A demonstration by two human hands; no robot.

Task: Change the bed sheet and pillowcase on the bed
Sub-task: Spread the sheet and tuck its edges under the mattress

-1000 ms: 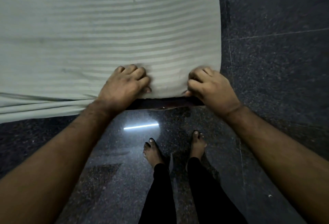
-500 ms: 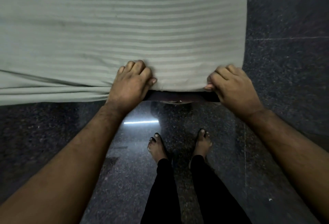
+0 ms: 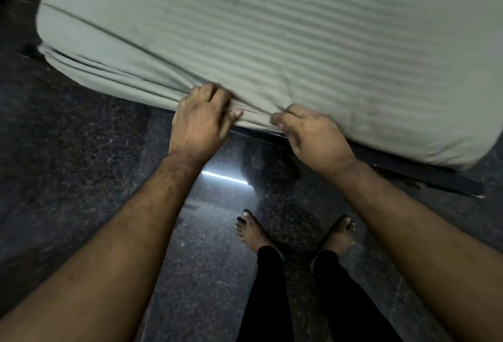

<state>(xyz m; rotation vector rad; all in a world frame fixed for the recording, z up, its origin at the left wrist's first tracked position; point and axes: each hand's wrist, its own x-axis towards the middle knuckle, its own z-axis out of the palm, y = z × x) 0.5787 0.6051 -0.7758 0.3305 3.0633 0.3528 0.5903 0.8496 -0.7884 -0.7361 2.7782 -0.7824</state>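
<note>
Your left hand (image 3: 202, 121) and right hand (image 3: 310, 135) both pinch the sheet (image 3: 272, 42) bunched between your fingers at the mattress edge; it's soft, light, slack cloth, so grip the hem

The scene is dim and grainy. A bright strip of glare lies on the glossy floor (image 3: 81, 178), just below the bed sheet (image 3: 272, 28). The sheet's left end looks smeared, perhaps by motion, and its edges bow with wide-angle distortion.
</note>
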